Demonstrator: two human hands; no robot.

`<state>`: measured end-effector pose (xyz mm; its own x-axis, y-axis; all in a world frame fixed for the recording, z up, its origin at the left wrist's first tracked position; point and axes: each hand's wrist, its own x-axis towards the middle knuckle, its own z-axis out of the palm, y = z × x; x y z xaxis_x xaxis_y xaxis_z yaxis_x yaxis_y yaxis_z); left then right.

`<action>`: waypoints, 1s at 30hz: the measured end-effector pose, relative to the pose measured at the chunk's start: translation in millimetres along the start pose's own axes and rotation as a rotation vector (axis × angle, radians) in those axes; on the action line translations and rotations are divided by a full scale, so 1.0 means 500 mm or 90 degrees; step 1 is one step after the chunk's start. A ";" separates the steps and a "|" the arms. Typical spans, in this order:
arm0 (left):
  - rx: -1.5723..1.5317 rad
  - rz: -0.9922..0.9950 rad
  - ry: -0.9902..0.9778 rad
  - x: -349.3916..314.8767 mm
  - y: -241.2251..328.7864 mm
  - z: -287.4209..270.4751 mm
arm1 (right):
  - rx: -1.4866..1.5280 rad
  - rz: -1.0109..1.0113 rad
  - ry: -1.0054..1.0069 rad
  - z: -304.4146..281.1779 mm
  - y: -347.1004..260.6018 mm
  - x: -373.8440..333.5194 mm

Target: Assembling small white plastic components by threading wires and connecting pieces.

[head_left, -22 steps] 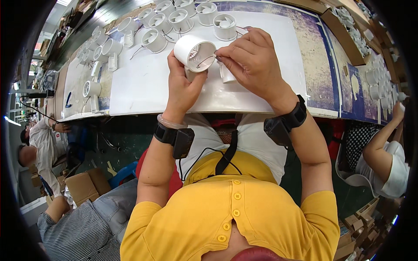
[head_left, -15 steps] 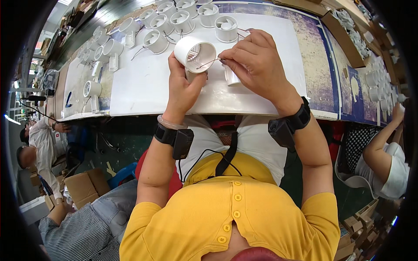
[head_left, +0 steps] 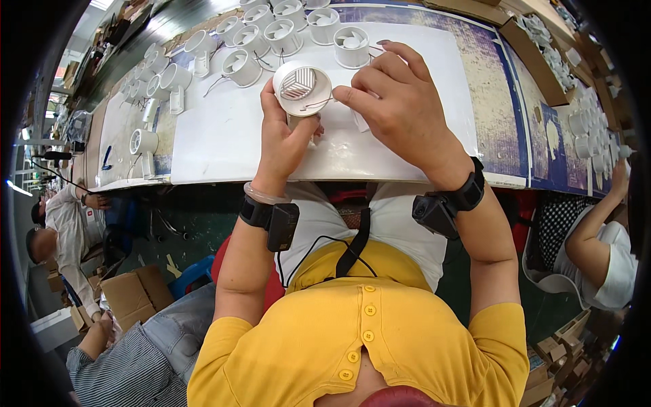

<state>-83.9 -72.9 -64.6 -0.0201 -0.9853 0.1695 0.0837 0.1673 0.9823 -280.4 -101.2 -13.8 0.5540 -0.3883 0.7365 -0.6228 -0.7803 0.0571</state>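
Observation:
My left hand point(head_left: 288, 146) is wrapped round a short white plastic tube point(head_left: 298, 85), its open mouth tilted up so that a slatted grille shows inside. Thin wires point(head_left: 317, 104) come out over the tube's rim on the right. My right hand point(head_left: 403, 112) pinches their ends between thumb and forefinger, close to the rim. Just behind the right fingers stands a white tube with fan blades point(head_left: 352, 44). A white part point(head_left: 359, 122) lies on the white sheet, mostly hidden under my right hand.
Several more white fan tubes point(head_left: 281, 34) with loose wires stand at the back left of the table. One tube point(head_left: 144, 141) lies near the left front edge. A cardboard box point(head_left: 539, 57) of white parts sits back right. Co-workers sit on both sides.
The tube in my left hand has tipped, its mouth now facing more toward me and the grille showing more fully. My right hand has shifted slightly left with the wires.

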 end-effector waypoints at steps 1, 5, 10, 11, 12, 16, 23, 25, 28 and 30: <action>0.001 0.001 0.001 0.000 0.000 0.000 | -0.012 -0.005 0.000 -0.002 -0.002 0.001; 0.023 0.005 0.004 -0.002 0.001 0.007 | -0.014 0.002 0.006 -0.001 -0.004 0.002; 0.108 0.038 0.011 -0.002 -0.015 0.006 | 0.010 0.011 -0.001 -0.002 0.003 -0.004; 0.107 0.036 0.011 -0.002 -0.018 0.005 | 0.015 0.014 -0.008 -0.002 0.004 -0.005; 0.135 0.049 0.015 -0.002 -0.020 0.004 | 0.019 0.016 -0.016 -0.003 0.005 -0.005; 0.199 0.091 0.026 -0.004 -0.024 0.008 | 0.024 0.021 -0.029 -0.009 0.010 -0.005; 0.346 0.188 0.019 -0.008 -0.016 0.014 | 0.041 0.008 -0.055 -0.001 -0.005 -0.004; 0.289 0.188 -0.015 -0.006 -0.019 0.014 | 0.051 -0.011 -0.062 0.008 -0.016 -0.007; 0.181 0.151 -0.040 -0.006 -0.012 0.017 | 0.087 0.030 -0.033 0.022 -0.021 -0.013; 0.022 0.079 -0.058 -0.008 -0.003 0.020 | 0.105 0.050 -0.019 0.025 -0.019 -0.014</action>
<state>-93.8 -68.9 -65.9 -0.1014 -0.9500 0.2952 0.0576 0.2906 0.9551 -271.6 -97.5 -27.8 0.5250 -0.4643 0.7133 -0.5673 -0.8157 -0.1134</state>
